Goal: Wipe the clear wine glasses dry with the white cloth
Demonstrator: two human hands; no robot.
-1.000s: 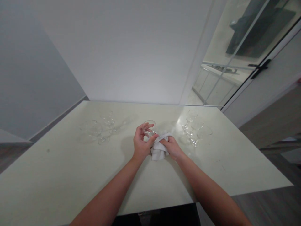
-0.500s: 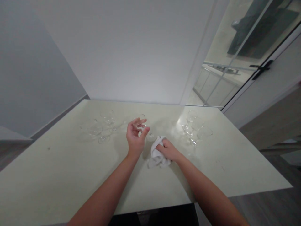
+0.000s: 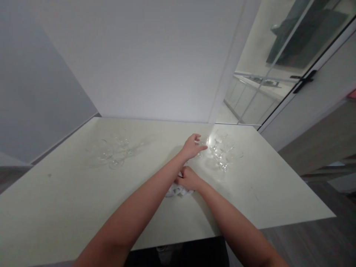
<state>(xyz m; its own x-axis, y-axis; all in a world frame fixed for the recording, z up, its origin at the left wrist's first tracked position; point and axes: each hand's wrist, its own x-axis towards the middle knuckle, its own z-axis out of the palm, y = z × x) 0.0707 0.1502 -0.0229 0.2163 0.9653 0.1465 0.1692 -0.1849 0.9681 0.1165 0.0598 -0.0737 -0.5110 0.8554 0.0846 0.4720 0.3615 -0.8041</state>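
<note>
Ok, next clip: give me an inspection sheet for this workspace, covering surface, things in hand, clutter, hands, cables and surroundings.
Surface: pale table, glossy, a bright glare patch near the right-hand glasses.
Things in hand: clear glass at the left hand's fingertips; white cloth under the right hand, mostly hidden by the left forearm.
Clutter: group of clear glasses at right; second group of glasses at left.
Hands: left hand reaches across to the right, fingers curled about the glass; right hand closed on the cloth.
Cables: nothing seen.
Surroundings: white wall behind; glass door with a black handle at right.
</note>
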